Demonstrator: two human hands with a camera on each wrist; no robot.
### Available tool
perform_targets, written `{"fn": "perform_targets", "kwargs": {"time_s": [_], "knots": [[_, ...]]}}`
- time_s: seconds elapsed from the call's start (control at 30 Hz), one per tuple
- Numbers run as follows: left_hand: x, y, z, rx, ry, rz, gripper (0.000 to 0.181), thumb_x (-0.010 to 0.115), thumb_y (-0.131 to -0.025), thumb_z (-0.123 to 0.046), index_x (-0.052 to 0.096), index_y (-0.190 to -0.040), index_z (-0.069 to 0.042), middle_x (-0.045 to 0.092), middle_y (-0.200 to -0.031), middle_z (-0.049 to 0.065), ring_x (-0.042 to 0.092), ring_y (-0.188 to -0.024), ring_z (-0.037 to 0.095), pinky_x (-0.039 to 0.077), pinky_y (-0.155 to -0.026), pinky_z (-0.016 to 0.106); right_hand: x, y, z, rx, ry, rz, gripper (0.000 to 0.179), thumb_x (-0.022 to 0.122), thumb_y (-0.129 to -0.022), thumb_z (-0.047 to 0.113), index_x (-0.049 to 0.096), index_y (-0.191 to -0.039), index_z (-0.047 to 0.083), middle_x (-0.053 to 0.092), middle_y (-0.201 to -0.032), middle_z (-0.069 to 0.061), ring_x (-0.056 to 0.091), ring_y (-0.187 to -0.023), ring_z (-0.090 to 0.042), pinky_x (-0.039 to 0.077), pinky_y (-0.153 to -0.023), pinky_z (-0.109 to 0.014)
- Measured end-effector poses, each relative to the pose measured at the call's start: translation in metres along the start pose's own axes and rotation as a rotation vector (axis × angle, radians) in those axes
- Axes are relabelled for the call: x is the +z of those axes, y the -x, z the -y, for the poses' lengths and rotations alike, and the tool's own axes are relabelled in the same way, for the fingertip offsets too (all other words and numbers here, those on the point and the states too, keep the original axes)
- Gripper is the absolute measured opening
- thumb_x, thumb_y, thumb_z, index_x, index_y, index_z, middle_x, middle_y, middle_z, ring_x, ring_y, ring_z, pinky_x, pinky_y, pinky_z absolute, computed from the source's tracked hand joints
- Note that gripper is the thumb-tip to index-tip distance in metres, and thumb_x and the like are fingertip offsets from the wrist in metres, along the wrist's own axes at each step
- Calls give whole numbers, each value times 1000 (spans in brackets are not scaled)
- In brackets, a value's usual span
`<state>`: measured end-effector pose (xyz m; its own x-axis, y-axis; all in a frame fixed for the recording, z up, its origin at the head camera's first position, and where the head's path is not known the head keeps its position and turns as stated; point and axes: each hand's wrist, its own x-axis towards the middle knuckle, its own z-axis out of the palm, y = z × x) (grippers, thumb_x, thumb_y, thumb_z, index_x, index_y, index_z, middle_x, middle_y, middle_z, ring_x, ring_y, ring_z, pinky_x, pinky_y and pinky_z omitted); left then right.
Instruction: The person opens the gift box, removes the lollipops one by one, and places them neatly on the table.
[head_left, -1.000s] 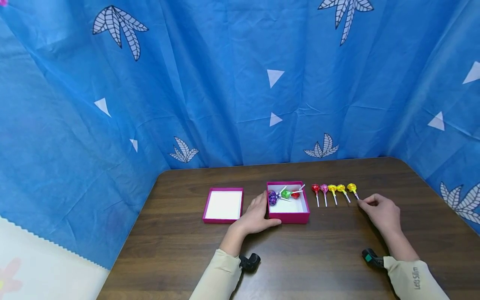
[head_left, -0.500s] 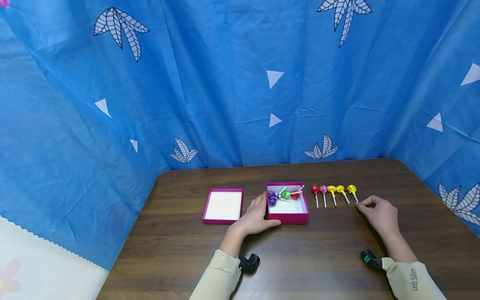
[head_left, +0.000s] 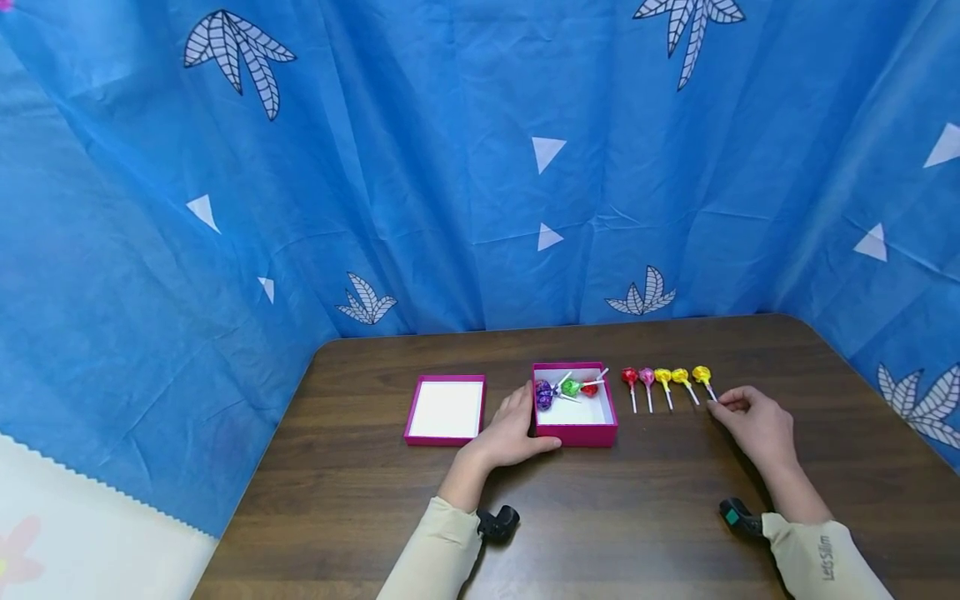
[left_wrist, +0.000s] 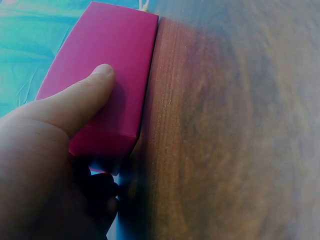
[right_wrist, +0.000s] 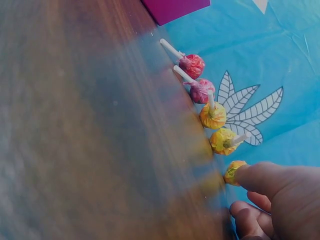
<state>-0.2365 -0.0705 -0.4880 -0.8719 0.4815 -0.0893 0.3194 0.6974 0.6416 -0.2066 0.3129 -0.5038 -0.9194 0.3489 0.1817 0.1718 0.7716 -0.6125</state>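
Left hand (head_left: 510, 433), thumb spread, touches magenta box (head_left: 577, 436); farthest right of it, right hand (head_left: 763, 427) pinches yellow lollipop (head_left: 701, 374), stick (head_left: 711, 392) slanting nearward.

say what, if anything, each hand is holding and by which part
The right hand pinches the rightmost yellow lollipop by the end of its stick. The left hand rests against the magenta box at its near left corner.
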Motion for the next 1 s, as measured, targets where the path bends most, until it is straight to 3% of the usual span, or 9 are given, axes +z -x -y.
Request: {"fn": "perform_targets", "kwargs": {"time_s": [0.33, 0.8, 1.0], "knots": [[-1, 0, 0, 0, -2, 1, 107, 67, -89, -55, 6, -161, -6, 18, -168, 12, 19, -154, 32, 23, -125, 51, 1, 0, 2, -1, -32, 11, 39, 72, -92, 27, 58, -110, -4, 65, -93, -23, 59, -75, -25, 39, -58, -23], [0, -1, 1, -1, -14, 2, 107, 67, -89, -56, 6, -161, -6, 18, -168, 12, 19, -154, 32, 23, -125, 50, 0, 2, 3, -111, -12, -9, 24, 67, -91, 11, 61, -109, -3, 68, -89, -17, 55, -70, -11, 36, -65, -27], [0, -1, 1, -5, -17, 5, 107, 66, -89, -56, 5, -161, -7, 17, -168, 11, 19, -154, 31, 23, -125, 50, 2, 2, 2, -98, -8, -15, 21, 60, -92, 7, 61, -111, -3, 67, -92, -19, 59, -76, -22, 36, -67, -30]]}}
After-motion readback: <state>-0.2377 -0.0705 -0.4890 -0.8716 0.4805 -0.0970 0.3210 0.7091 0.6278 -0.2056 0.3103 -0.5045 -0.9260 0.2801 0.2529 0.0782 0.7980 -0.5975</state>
